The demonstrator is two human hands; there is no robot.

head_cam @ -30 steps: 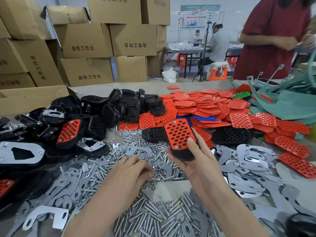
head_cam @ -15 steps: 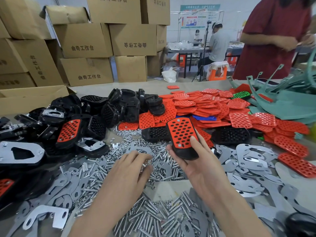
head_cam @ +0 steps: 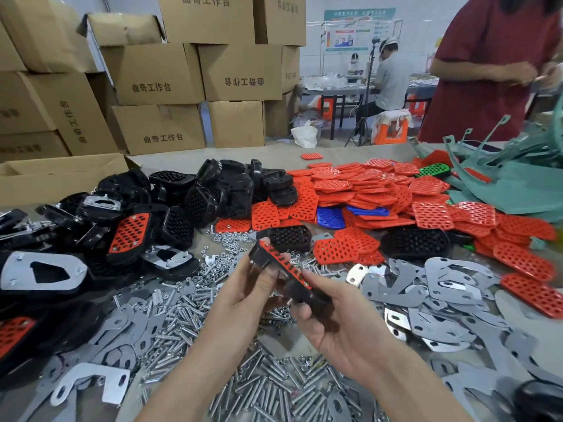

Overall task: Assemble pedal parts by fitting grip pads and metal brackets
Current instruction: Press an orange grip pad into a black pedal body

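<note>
Pedal [head_cam: 286,278] w/ red grip pad sat edge-on, clamped btwn left hand [head_cam: 243,303] & right hand [head_cam: 332,324]; best kept steady, bolt holes visible before bracket.

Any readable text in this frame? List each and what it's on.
"曲奇工作台": printed on the stacked cardboard boxes, upright on some, upside down or sideways on others.
Small side print on one box: too blurred to read.
Wall poster: too small to read.
No text shows on the pedal parts.
</note>
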